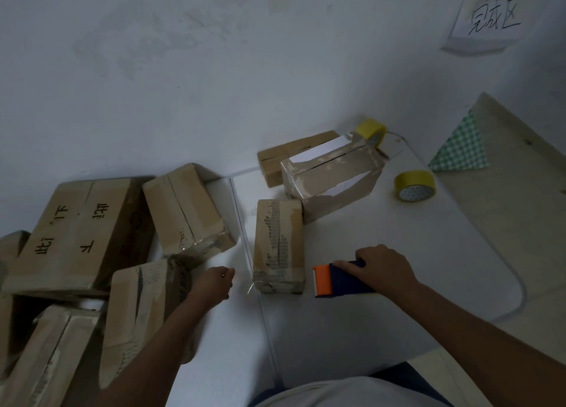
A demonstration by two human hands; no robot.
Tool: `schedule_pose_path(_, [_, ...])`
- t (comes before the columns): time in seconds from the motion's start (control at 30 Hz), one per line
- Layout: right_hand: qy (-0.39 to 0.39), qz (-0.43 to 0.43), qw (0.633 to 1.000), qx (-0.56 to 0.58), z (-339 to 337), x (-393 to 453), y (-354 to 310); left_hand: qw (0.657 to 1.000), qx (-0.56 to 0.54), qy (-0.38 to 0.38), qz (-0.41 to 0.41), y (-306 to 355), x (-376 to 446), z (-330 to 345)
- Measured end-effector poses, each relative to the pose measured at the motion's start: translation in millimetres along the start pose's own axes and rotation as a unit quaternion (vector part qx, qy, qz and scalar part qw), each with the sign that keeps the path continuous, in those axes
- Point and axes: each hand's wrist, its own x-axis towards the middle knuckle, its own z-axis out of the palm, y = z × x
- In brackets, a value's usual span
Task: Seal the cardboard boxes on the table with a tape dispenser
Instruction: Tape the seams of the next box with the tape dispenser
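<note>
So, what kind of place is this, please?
Probably a small packing station. Worn cardboard boxes lie piled on a white table, yellow tape rolls wait nearby, and the right hand grips a tape dispenser. A handwritten sign hangs on the wall.

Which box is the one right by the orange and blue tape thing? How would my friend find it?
Start at the white table, then find the right hand gripping the tape dispenser. Just to its left lies a small cardboard box, lengthwise. Unlike its neighbours, a ragged torn strip runs down its top, and it lies alone nearest the person.
</note>
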Motion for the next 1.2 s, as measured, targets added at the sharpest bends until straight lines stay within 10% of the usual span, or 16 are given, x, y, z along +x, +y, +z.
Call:
schedule_pose_path(0.13, [0.000,0.001,1.000,0.003,-3.1,-0.7,-0.5,0.944,0.118,0.204,0.231,28.9,-14.7,-2.4])
schedule_pose_path(0.27, [-0.002,0.003,1.000,0.002,-5.0,-1.3,-0.6,0.873,0.227,0.116,0.416,71.8,-12.4,24.5])
schedule_pose_path(0.53, [0.011,-0.008,0.999,0.051,-6.0,-9.4,24.5,0.801,0.363,0.088,0.467,57.3,19.7,51.9])
schedule_pose_path(1.2, [-0.104,-0.039,0.993,-0.035,-36.1,-3.8,-3.5,0.843,0.271,0.179,0.429,59.7,-9.5,65.2])
